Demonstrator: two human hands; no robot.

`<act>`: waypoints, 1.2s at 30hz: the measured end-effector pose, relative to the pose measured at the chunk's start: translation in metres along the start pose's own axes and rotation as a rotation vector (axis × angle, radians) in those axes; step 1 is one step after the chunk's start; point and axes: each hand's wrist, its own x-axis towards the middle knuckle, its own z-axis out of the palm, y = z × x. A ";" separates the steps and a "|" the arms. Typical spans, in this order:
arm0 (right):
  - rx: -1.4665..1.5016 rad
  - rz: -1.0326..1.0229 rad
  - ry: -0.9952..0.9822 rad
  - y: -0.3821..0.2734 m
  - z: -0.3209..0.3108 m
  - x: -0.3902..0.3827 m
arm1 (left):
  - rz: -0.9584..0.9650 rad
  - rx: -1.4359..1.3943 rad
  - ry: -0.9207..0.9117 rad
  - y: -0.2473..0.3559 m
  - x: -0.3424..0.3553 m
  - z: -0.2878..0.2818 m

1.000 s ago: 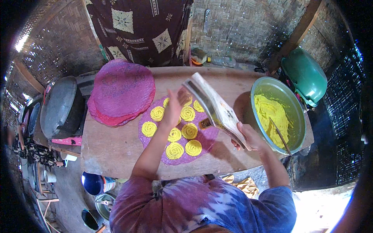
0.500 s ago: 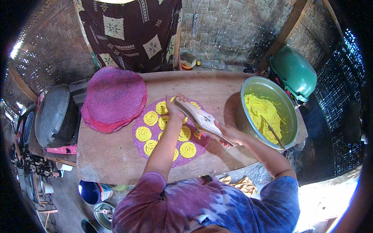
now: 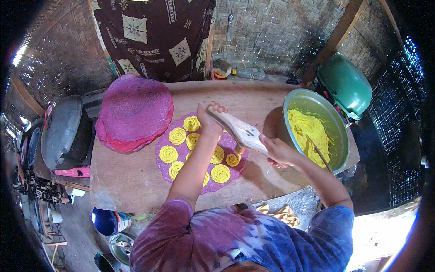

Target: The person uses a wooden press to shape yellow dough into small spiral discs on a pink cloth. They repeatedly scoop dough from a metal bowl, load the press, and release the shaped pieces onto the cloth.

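Observation:
Both hands hold a long, pale wooden press point(image 3: 244, 132) slantwise above the table, with a small orange part at its underside. My left hand point(image 3: 208, 119) is closed round its far-left end; my right hand point(image 3: 277, 151) grips the near-right end. Below lies a round purple mesh sheet point(image 3: 238, 170) bearing several yellow dough swirls point(image 3: 220, 173). My left forearm and the press hide some of them. To the right of my right hand, a green basin point(image 3: 341, 156) contains yellow dough point(image 3: 302, 126), with a thin stick point(image 3: 318, 150) leaning in it.
A stack of purple-pink mesh sheets point(image 3: 133, 109) lies at the wooden table's point(image 3: 122, 181) left end. Beyond it stands a dark lidded pot point(image 3: 62, 131). A green tub point(image 3: 346, 86) leans at the far right. A plastic bottle point(image 3: 249, 73) lies behind the table; buckets point(image 3: 104, 222) stand below left.
The press and both hands have moved right, and the press's orange part has shifted right and up. The small swirl at the sheet's right side, partly covered before, now shows fully.

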 end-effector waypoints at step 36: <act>0.357 -0.265 0.113 0.022 0.020 0.028 | 0.148 1.694 -0.078 0.028 -0.026 -0.083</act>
